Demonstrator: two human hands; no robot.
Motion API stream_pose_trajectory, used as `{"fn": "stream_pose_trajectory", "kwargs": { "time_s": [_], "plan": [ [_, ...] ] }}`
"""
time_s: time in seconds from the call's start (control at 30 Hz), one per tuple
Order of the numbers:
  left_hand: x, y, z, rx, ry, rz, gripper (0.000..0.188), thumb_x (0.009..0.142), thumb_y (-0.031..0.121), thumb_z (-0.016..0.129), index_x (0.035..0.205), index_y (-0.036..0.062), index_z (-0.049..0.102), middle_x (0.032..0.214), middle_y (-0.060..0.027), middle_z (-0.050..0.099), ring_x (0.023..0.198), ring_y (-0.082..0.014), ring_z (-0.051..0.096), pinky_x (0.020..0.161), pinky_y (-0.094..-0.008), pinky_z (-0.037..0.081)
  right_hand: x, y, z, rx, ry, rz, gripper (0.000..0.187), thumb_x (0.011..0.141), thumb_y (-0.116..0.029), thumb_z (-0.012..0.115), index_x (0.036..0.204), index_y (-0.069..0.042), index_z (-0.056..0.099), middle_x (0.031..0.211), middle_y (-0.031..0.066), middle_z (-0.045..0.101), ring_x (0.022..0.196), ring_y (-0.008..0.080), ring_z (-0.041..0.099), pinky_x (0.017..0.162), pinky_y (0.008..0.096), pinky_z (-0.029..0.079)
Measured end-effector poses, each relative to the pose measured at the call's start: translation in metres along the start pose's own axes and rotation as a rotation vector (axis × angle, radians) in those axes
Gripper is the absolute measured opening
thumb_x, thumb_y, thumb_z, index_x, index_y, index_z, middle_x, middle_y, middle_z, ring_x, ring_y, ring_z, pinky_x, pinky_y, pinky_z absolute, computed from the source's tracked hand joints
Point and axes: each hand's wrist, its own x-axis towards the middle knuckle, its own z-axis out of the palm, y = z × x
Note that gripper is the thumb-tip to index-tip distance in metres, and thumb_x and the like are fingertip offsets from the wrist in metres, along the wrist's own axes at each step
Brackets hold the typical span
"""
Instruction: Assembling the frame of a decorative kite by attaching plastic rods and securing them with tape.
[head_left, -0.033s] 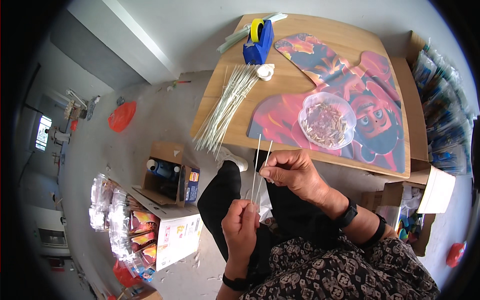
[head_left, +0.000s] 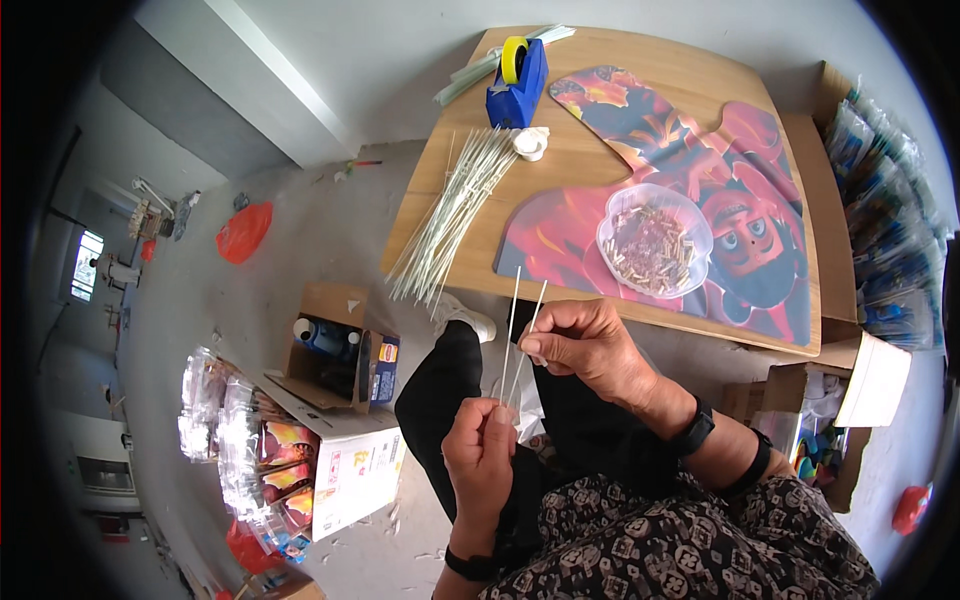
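Observation:
Above my lap, my left hand (head_left: 482, 455) is closed around the lower ends of two thin white rods (head_left: 511, 335), which point up and away in a narrow V. My right hand (head_left: 595, 350) sits just above and to the right, thumb and forefinger pinched at the right-hand rod. The exact contact there is partly hidden by the fingers. Past my hands, a clear plastic bowl (head_left: 706, 225) of small tube-like pieces (head_left: 645, 250) rests on a printed cartoon mat (head_left: 560, 235). To its left, a loose bundle of similar white rods (head_left: 462, 200) lies on the wooden table (head_left: 590, 160).
A blue tape dispenser (head_left: 517, 95) with yellow tape and a small white cup-like object (head_left: 531, 144) stand at the table's far left. Cartons (head_left: 360, 470) with bagged goods (head_left: 245, 440) sit on the floor at left. More bagged packs (head_left: 885, 220) line the right side.

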Motion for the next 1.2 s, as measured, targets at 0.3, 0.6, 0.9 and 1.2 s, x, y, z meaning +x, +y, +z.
{"fn": "stream_pose_trajectory", "kwargs": {
  "time_s": [0.3,0.6,0.9,1.2],
  "plan": [
    [-0.002,-0.001,-0.005,0.185,0.046,0.095,0.007,0.091,0.003,0.052,0.085,0.001,0.055,0.06,0.0022,0.046,0.048,-0.0024,0.039,0.043,-0.0188,0.027,0.006,0.004,-0.022,0.5,0.149,0.062,0.011,0.09,-0.004,0.057,0.097,0.003,0.063,0.083,0.0069,0.063,0.069,0.012,0.063,0.063,0.0249,0.057],
    [-0.001,-0.002,-0.002,0.278,0.025,0.173,0.008,0.091,0.004,0.053,0.084,0.0005,0.054,0.064,0.0007,0.048,0.05,-0.0037,0.041,0.045,-0.0197,0.03,0.003,0.001,-0.018,0.422,0.219,-0.033,0.01,0.092,-0.005,0.054,0.094,0.002,0.061,0.08,0.0049,0.062,0.069,0.0116,0.063,0.063,0.0254,0.057],
    [-0.001,-0.002,-0.004,0.3,0.033,0.167,0.006,0.09,0.003,0.053,0.085,0.0001,0.055,0.065,-0.0006,0.05,0.051,-0.0041,0.043,0.045,-0.0196,0.031,0.006,0.012,-0.031,0.616,0.21,0.182,0.014,0.091,-0.001,0.053,0.098,0.009,0.059,0.09,0.0126,0.063,0.082,0.0201,0.065,0.079,0.0323,0.058],
    [0.001,-0.006,-0.007,0.288,0.04,0.175,0.005,0.09,0.002,0.052,0.087,-0.0004,0.056,0.065,-0.0006,0.05,0.052,-0.0045,0.043,0.046,-0.0197,0.032,0.008,0.014,-0.042,0.708,0.248,0.107,0.012,0.089,0.002,0.054,0.099,0.007,0.059,0.089,0.012,0.064,0.083,0.0204,0.065,0.081,0.033,0.057]
  ]
}}
